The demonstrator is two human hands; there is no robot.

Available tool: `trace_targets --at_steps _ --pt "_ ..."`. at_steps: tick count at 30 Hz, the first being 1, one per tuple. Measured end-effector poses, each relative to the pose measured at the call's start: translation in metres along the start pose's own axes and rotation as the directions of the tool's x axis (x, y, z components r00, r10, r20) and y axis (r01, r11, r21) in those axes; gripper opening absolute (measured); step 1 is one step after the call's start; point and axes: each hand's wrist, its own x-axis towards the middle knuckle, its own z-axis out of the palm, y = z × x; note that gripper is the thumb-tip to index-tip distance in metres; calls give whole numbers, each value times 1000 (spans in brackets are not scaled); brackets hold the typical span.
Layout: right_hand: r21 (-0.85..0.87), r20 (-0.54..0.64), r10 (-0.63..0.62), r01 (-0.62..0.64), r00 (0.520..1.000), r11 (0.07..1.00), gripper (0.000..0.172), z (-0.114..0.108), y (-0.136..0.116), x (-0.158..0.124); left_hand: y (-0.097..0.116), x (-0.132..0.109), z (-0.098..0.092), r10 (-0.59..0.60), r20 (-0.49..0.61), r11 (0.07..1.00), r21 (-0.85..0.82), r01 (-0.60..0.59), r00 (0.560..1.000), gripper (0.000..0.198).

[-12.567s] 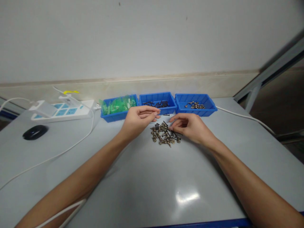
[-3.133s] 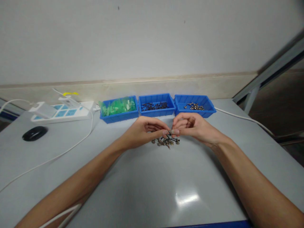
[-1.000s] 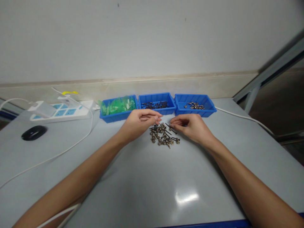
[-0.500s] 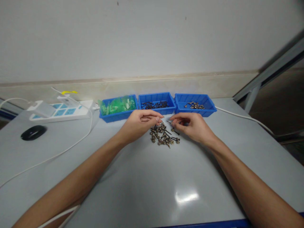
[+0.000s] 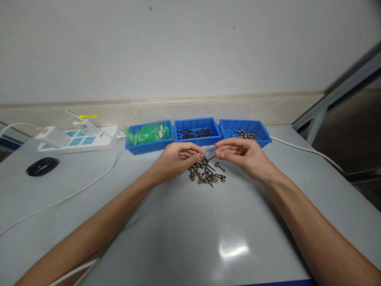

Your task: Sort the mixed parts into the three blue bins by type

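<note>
A loose pile of screws [image 5: 205, 174], some dark and some brassy, lies on the grey table. My right hand [image 5: 242, 157], at the pile's upper right, pinches a dark screw [image 5: 211, 157] between thumb and fingertips, its shank pointing left. My left hand [image 5: 180, 159] is at the pile's upper left, thumb and fingers brought together; whatever lies between its fingertips is too small to make out. Behind the hands stand a blue bin with dark screws [image 5: 195, 140] and, to its right, a blue bin with brassy screws [image 5: 263, 139].
A third blue bin [image 5: 149, 147] at the left holds a green plastic bag [image 5: 149, 133]. Further left are a white power strip [image 5: 89, 141] with plugs, a black mouse [image 5: 42, 166] and a white cable [image 5: 86, 186]. A wall [image 5: 190, 51] rises behind.
My right hand has turned slightly, and the screw in its fingertips now tilts the other way. My left hand has shifted a little. The camera view has moved slightly.
</note>
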Motion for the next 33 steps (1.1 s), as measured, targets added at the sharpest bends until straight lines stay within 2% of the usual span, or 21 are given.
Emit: trace_targets --at_steps 4,7,13,15,17,20,22,23,28,33 --pt "90 35 15 -18 999 996 30 2 -1 -1 0 -1 0 47 86 994 -100 -39 995 23" --pt "135 41 30 -36 999 990 29 6 -1 -2 3 -3 0 47 141 988 -150 -26 989 19" --pt "130 38 73 -78 997 988 33 11 -5 -2 11 -6 0 9 122 985 -173 12 992 18" --pt "24 12 51 -51 999 998 31 7 -4 -1 13 -5 -1 -5 49 984 -177 13 999 21" --pt "-184 3 -4 4 1000 983 24 1 -3 -1 13 -3 -3 -5 -65 986 -167 -6 998 27" --pt "-536 92 -44 86 995 840 20 -11 -1 -3 10 1 -6 14 -181 989 -141 -40 983 43" --pt "-648 166 -13 119 986 752 20 -16 -1 -4 7 3 -7 24 -210 990 -128 -52 977 52" --pt "-663 194 6 126 981 738 19 -17 -1 -5 6 4 -7 25 -212 991 -121 -51 977 51" --pt "-597 218 11 125 976 792 14 -15 -3 -6 5 3 -5 -16 -149 996 -91 2 989 27" --pt "-342 175 9 53 984 938 14 -9 -1 -5 8 -1 -2 -6 -124 1000 -22 3 992 21"
